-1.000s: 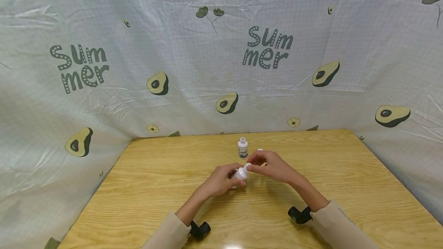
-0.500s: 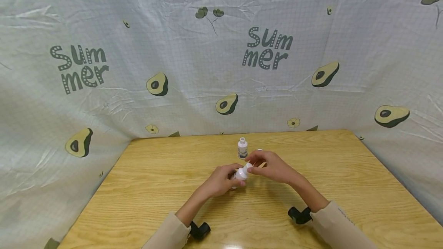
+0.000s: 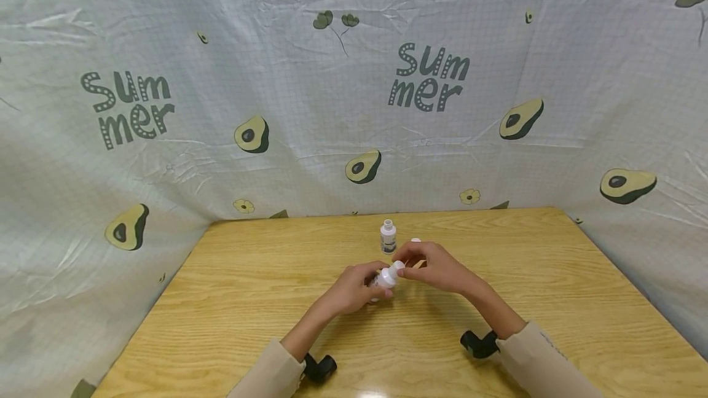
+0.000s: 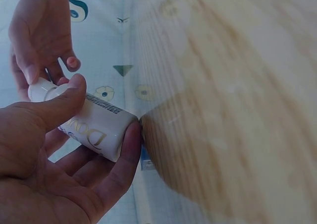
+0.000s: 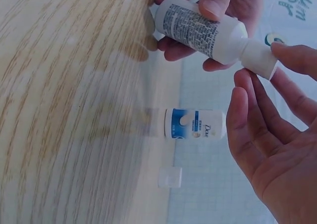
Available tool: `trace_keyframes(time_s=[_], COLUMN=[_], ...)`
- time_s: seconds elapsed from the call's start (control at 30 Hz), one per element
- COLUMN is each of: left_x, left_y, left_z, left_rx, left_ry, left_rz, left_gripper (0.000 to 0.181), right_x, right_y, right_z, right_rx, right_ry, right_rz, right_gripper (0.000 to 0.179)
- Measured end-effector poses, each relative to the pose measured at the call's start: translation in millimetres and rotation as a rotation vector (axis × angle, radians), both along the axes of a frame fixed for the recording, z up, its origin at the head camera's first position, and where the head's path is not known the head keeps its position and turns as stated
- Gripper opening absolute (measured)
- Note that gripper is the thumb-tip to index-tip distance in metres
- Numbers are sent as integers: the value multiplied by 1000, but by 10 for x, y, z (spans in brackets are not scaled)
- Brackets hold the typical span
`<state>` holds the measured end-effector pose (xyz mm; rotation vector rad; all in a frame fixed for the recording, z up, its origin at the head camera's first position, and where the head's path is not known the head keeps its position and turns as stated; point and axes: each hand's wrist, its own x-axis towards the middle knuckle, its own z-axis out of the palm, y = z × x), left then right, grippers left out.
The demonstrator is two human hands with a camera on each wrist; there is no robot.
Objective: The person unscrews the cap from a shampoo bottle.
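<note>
My left hand (image 3: 354, 290) grips a small white Dove bottle (image 5: 198, 30) round its body, tilted with the top toward the right hand. In the left wrist view its thumb lies along the bottle's shoulder and a finger supports the base. A white cap (image 5: 259, 58) sits at the bottle's neck. Thumb and fingertips of my right hand (image 3: 434, 266) pinch this cap. Behind both hands a second Dove bottle (image 3: 388, 239) stands upright on the table, its threaded neck bare. Another white cap (image 5: 171, 177) lies beside it, partly hidden by the right hand in the head view.
The wooden table (image 3: 265, 300) has a glossy top that reflects the bottles. A pale printed cloth (image 3: 310, 109) hangs behind it and along both sides. Black wrist cameras (image 3: 319, 368) are strapped below both hands.
The right fingertips and the cap they pinch have shifted very slightly to the right. The left hand, the standing bottle and the loose cap stay in place.
</note>
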<state>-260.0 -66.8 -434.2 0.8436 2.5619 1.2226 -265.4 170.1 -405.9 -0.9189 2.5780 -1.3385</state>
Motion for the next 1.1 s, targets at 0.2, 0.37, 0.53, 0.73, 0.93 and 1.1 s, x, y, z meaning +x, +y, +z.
trace_keyframes(time_s=[0.2, 0.37, 0.53, 0.73, 0.93, 1.1], left_x=[-7, 1, 5, 7, 17, 18], left_y=[1, 2, 1, -3, -4, -9], left_z=[-5, 3, 7, 13, 19, 15], left_rx=[2, 6, 3, 0, 1, -6], left_ry=[4, 0, 3, -2, -5, 2], left_rz=[1, -2, -5, -5, -10, -10], left_gripper=[31, 31, 33, 33, 33, 33], right_x=[1, -3, -10, -1, 14, 12], right_y=[-7, -15, -8, 3, -6, -5], right_z=[7, -4, -11, 6, 9, -7], right_rx=[12, 21, 2, -10, 6, -14], right_ry=[-12, -3, -14, -4, 0, -13], right_rz=[-19, -32, -14, 13, -12, 7], right_gripper=[30, 23, 18, 23, 26, 19])
